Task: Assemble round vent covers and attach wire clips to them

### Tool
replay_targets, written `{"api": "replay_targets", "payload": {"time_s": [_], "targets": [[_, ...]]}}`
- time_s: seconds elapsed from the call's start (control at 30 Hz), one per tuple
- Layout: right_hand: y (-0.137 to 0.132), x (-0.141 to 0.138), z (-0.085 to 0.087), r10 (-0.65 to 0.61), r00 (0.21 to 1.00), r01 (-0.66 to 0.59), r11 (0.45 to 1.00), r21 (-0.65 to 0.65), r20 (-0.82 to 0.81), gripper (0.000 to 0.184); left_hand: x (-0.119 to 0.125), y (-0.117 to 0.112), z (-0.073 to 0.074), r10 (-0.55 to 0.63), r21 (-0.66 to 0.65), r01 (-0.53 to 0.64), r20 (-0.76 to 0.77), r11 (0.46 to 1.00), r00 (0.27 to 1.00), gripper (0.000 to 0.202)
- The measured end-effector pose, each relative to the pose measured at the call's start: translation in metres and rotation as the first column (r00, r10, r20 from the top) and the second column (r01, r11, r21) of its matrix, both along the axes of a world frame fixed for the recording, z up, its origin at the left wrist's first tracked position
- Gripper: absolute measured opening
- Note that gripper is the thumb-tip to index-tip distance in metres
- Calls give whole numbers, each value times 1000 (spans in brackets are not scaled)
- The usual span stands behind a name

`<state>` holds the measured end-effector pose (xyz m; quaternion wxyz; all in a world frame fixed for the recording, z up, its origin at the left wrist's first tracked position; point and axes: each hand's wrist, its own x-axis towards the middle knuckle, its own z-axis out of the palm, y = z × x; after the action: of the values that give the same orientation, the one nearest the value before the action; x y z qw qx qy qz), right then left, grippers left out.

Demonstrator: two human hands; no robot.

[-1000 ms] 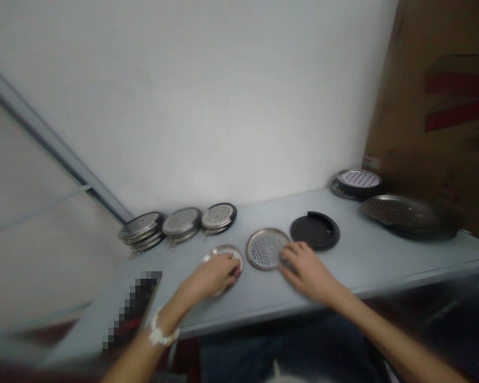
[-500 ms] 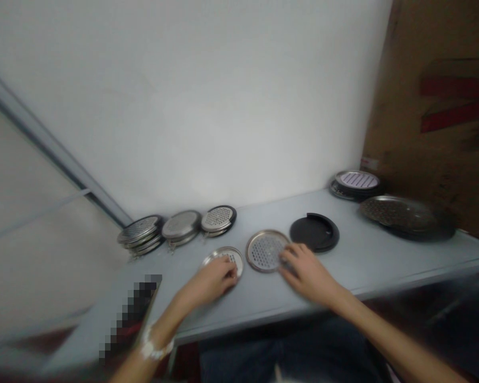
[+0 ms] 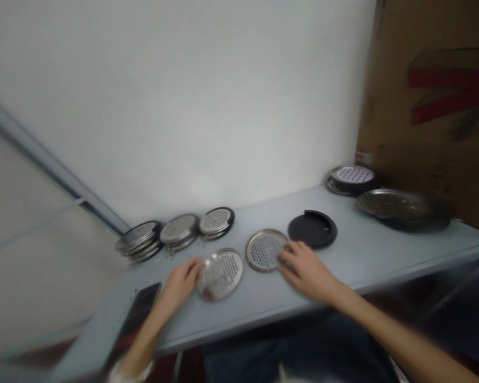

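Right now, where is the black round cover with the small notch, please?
In the head view, the black round cover lies flat on the pale grey table, to the right of the perforated steel disc and just beyond the right hand, which touches that disc.

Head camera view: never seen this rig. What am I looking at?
No machine here: a person wears one camera on the head, looking down at their own two bare hands. On the table lie perforated metal discs, some stacked, a black round lid and a phone. The left hand is at the rim of a near disc, the right hand at the rim of a second disc. Whether either hand grips is hard to tell.
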<state>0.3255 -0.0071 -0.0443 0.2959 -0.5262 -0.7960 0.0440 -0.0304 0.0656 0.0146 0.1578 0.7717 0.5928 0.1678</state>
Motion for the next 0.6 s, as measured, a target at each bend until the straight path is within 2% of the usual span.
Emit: {"api": "replay_targets", "payload": {"time_s": [0.1, 0.2, 0.3, 0.37, 0.4, 0.47, 0.53, 0.6], "targets": [[0, 0, -1, -4, 1000, 4, 1000, 5, -11, 16, -27, 6, -6, 107, 33, -103, -153, 994, 982, 33], [0, -1, 0, -5, 1000, 5, 1000, 8, -13, 14, -41, 5, -11, 197, 54, -190, -359, 980, 912, 31], [0, -1, 0, -5, 1000, 5, 1000, 14, -11, 14, -43, -1, -14, 201, 46, -201, -441, 978, 875, 30], [0, -1, 1, -9, 1000, 9, 1000, 20, -12, 14, -38, -7, -15, 196, 113, -163, -428, 980, 882, 29], [0, -1, 1, -10, 1000, 11, 1000, 21, -12, 14, -34, -11, -14, 177, 156, -123, -401, 980, 899, 29], [0, -1, 0, -11, 1000, 11, 1000, 22, -11, 14, -22, -20, -13, 61, 187, -1, -312, 982, 948, 29], [1, -1, -1, -9, 1000, 9, 1000, 22, -13, 15, -10, -30, -12, -118, 125, 145, -201, 982, 972, 29], [1, 0, -2, -6, 1000, 6, 1000, 22, -20, 15, 2, -38, -12, -230, 66, 240, -127, 969, 965, 31]]}}
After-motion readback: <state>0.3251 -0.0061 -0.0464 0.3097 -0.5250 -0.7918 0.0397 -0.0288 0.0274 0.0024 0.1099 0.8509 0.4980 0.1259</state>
